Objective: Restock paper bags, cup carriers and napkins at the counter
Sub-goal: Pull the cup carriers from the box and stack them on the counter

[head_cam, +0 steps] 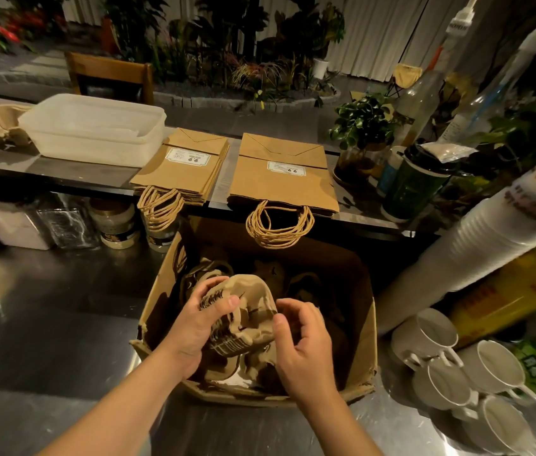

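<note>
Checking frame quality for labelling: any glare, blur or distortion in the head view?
Head view: dim warm light; glare streaks on the steel worktop; fisheye bends the stacked cups at the right edge; mugs slightly smeared; cardboard box interior in deep shadow.

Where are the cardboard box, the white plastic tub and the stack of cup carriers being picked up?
cardboard box (pixel 363 311): head view, inner right wall.
white plastic tub (pixel 95 139): head view, front wall.
stack of cup carriers (pixel 250 311): head view, top carrier, between the hands.

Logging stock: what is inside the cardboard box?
Cardboard box holds pulp cup carriers; left hand grips a nested stack, right hand beside it. Contents beneath are hidden.
</note>
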Tool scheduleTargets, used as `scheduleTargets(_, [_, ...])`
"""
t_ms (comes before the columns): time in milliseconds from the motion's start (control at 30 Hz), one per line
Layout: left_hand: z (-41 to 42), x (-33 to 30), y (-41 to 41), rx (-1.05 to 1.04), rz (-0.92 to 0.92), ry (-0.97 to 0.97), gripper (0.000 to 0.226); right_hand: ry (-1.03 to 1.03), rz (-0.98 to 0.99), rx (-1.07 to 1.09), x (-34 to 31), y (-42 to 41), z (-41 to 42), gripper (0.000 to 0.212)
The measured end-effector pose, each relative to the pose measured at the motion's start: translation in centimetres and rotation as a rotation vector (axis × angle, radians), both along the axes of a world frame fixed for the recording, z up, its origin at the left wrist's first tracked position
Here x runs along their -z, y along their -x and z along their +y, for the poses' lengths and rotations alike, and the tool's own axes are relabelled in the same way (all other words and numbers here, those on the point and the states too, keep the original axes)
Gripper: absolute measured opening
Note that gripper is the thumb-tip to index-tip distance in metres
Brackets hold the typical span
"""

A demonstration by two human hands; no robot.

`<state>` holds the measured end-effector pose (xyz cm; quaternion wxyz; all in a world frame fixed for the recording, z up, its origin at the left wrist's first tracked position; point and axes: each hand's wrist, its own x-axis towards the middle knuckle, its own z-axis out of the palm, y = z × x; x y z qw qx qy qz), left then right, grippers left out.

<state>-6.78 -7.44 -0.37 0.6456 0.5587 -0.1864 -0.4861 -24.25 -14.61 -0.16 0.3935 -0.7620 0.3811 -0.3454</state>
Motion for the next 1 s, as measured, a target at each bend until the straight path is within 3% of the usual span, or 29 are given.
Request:
scheduleTargets(67, [-0.1, 0.3, -0.3, -0.018, 0.028, 0.006, 0.092, 0.040, 0.036, 0.034, 0.5, 0.8, -0.8, 0.012])
scheduleTargets(300, [-0.4, 0.7, -0.3, -0.038, 0.091, 0.002, 0.078, 0.214, 0.100, 0.019, 0.7, 1.6, -2.7, 0.017])
scheduleTargets(533, [-0.7, 1.0, -0.6, -0.052, 0.113, 0.019, 0.087, 0.260, 0.151, 0.015, 1.4, 2.3, -4.7, 0.025])
scheduleTargets(733, [-1.0, 1.1, -0.6, -0.065, 0.124, 0.023, 0.086, 0.269, 0.204, 0.013, 2.1, 2.8, -6.4, 0.019])
scheduleTargets(867, [-1.1, 1.3, -0.5, -0.077, 0.130, 0.026, 0.083, 0.165, 0.318, 0.025, 2.1, 2.6, -7.7, 0.008])
scheduleTargets(933, [-1.1, 1.4, -0.6, -0.073, 0.126, 0.026, 0.084, 0.049, 0.442, 0.071, 2.3, 2.3, -8.5, 0.019])
scheduleTargets(1000, [-1.1, 1.4, -0.7, -0.072, 0.121, 0.021, 0.085, -0.077, 0.603, 0.115, 2.6, 1.9, -9.3, 0.044])
